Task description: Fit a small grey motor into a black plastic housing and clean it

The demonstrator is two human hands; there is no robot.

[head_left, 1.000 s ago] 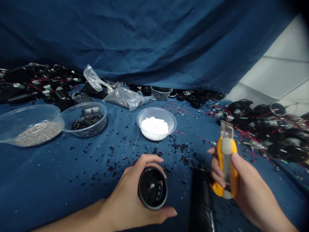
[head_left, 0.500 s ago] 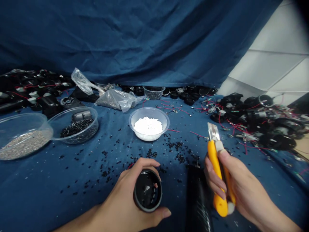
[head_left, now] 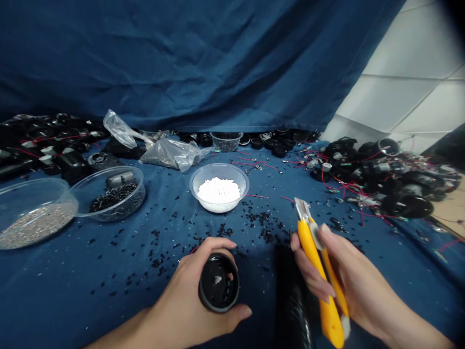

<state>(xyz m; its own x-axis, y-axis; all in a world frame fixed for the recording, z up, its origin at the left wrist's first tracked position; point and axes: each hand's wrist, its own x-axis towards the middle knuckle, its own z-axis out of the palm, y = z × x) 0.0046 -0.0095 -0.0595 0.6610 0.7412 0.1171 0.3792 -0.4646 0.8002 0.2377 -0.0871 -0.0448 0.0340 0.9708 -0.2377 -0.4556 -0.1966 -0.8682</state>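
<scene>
My left hand point(head_left: 189, 295) is wrapped around a black round plastic housing point(head_left: 210, 295). Its open end faces up, and slots and a small pale spot show inside. In my right hand point(head_left: 348, 271) is a pair of yellow-handled pliers point(head_left: 308, 242), gripped with the metal jaws pointing up and away from me. The jaws are apart from the housing. Between my hands, close to me, lies a glossy black object point(head_left: 290, 300), partly hidden by the right hand; I cannot make out its kind.
A bowl of white pieces point(head_left: 219, 194) stands ahead. At left are a bowl of black screws point(head_left: 116, 198) and a tub of small metal bits point(head_left: 39, 220). Small black bits point(head_left: 267, 228) litter the blue cloth. Black parts with red wires point(head_left: 392, 179) are heaped at right.
My right hand has moved left with the pliers, whose handle end is lower now. The left hand still holds the housing, and the whole view has shifted slightly.
</scene>
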